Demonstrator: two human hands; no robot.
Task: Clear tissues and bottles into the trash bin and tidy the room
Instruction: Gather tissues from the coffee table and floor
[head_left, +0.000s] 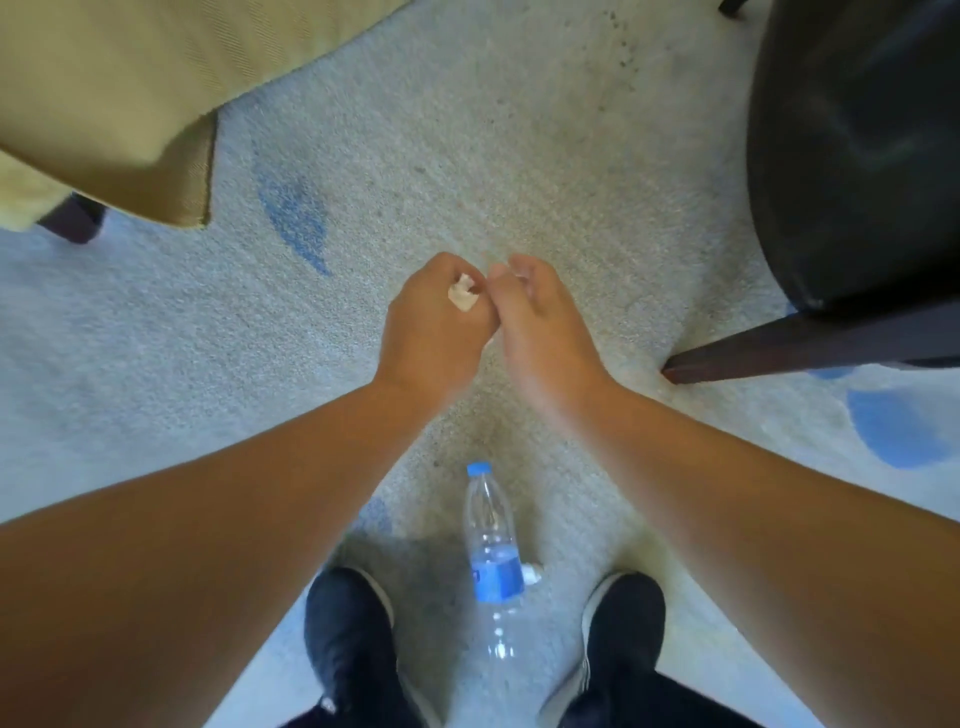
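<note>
Clutching a crumpled tissue (464, 293) in a closed fist, the left hand (434, 322) hangs over the carpet (156, 338). Touching it, the right hand (540, 322) has loosely curled fingers (524, 270); whether they pinch the tissue is unclear. A capped plastic bottle (493, 566) lies flat on the carpet between two black shoes (353, 634).

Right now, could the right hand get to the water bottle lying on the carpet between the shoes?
Probably yes. The bottle lies on bare carpet between the shoes, nothing over it, and the right hand hovers just beyond it; the left hand grips the tissue.
</note>
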